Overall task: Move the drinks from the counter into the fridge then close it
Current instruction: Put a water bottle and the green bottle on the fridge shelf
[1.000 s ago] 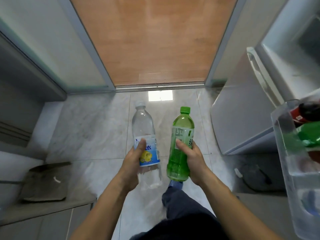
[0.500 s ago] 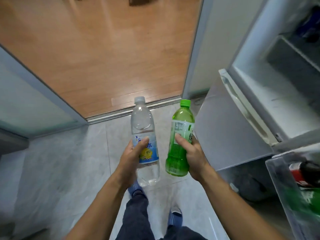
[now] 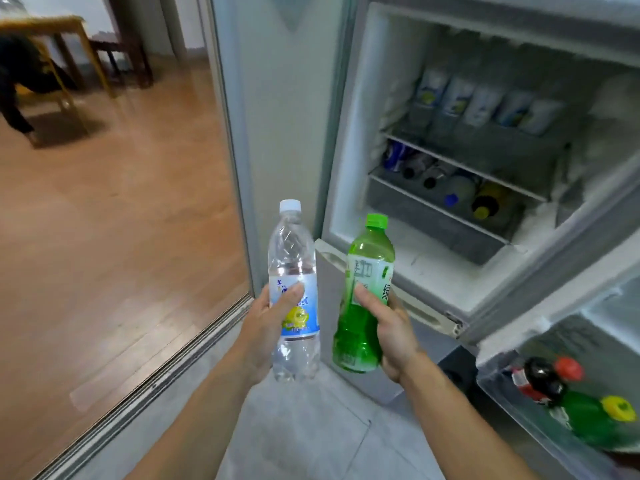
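Held upright at centre frame: clear water bottle [image 3: 294, 292], white cap, blue-and-white label with a yellow mark, gripped around the label by left hand [image 3: 265, 327], thumb across the front, fingers curled behind. Held just beside it, apart and not touching: green bottle [image 3: 365, 299], green cap, pale label, tilted slightly right, gripped at mid-body by right hand [image 3: 394, 336], thumb laid on the label, fingers wrapped round the far side. Stood open at upper right: fridge [image 3: 349, 133], white inner walls, door swung out toward lower right. Lined up on the top shelf [image 3: 460, 168]: row of upright bottles [image 3: 481, 107] with pale labels, blurred. Laid on their sides below that shelf: several bottles and a can [image 3: 446, 183], caps facing out, among them blue and yellow caps; exact count not legible. Stored in door bin [image 3: 512, 417] at lower right: dark cola bottle [image 3: 540, 377] with red cap and a green bottle with yellow cap [image 3: 595, 415], lying close together. Seen beneath the open compartment: closed lower fridge door [image 3: 332, 327], grey, partly behind both held bottles. Noted at left: wooden floor [image 3: 104, 237] beyond a sliding-door track [image 3: 145, 379]; pale tiled floor [image 3: 311, 427] under the arms. Noted at upper left: yellow-legged table [image 3: 69, 39] and a dark shape under it, blurred.
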The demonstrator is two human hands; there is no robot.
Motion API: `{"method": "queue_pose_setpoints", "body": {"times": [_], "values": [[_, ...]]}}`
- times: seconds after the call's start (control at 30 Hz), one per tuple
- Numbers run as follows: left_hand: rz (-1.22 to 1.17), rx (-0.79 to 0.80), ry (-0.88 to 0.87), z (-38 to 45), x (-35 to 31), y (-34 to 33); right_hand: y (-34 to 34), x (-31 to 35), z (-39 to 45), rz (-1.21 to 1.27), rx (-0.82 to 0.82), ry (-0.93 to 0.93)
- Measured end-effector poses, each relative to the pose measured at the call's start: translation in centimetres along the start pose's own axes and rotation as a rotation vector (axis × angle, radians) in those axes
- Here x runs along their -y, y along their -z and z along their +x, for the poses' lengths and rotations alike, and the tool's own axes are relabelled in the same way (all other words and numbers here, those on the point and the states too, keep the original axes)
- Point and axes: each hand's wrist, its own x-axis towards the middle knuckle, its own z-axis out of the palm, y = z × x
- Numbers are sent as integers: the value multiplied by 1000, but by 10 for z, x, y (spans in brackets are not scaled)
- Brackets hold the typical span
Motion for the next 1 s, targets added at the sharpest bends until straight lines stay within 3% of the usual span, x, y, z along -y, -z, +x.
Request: {"method": "queue_pose_setpoints", "body": {"times": [0.17, 0.37, 0.7, 0.83, 1.0], "values": [[51, 208, 28, 61, -29, -41, 19, 33, 25, 59, -180, 123], [123, 326, 21, 131, -48, -90, 56, 66, 77, 100, -360, 192], [117, 444, 153, 240, -75, -157, 101, 126, 144, 188, -465, 278], [112, 508, 45, 285, -94, -195, 119, 157, 179, 131, -625, 328], [164, 572, -140, 339, -122, -241, 144, 213, 219, -37, -844, 573]]}}
